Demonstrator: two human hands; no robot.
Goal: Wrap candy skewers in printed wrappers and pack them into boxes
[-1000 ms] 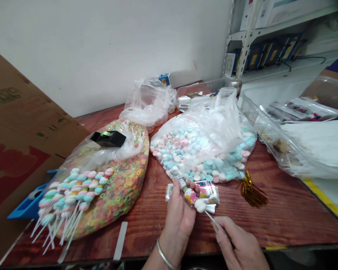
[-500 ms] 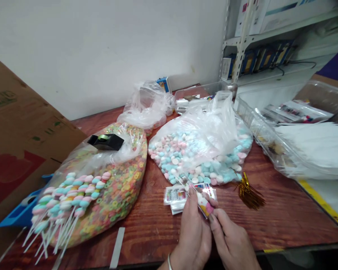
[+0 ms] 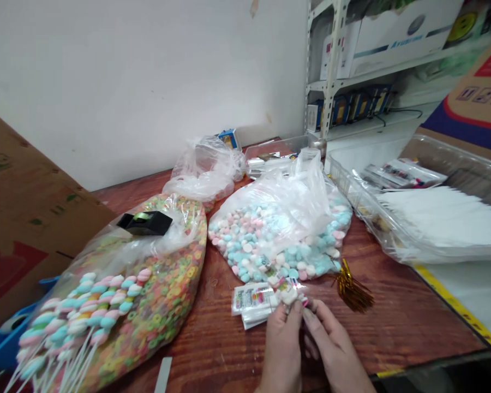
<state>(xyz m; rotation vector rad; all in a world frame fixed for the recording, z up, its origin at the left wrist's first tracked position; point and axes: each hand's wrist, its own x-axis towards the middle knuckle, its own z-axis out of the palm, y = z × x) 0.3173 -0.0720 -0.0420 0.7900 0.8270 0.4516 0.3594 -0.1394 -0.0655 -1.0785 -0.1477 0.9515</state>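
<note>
Near the table's front edge, my left hand (image 3: 283,346) and my right hand (image 3: 333,341) meet, fingertips pinched together. Both grip the lower end of a small clear printed plastic bag (image 3: 287,292), with pale marshmallow pieces showing inside. My fingers partly hide it. Just left of it lies a stack of flat printed bags (image 3: 251,301). Behind my hands rests a large clear bag of pink, white and blue marshmallows (image 3: 245,234). A bunch of gold twist ties (image 3: 354,289) is on the table to the right.
At left, a big bag of ring-shaped candy (image 3: 175,289) carries a black tape dispenser (image 3: 147,224) and several marshmallow skewers (image 3: 82,311). A clear plastic tray (image 3: 376,234) with white sticks stands at right. A cardboard box (image 3: 33,218) leans in at far left.
My hands have drawn together at the small bag's lower end, and the bag is less tilted. The camera view has shifted somewhat, moving the scene leftward and down.
</note>
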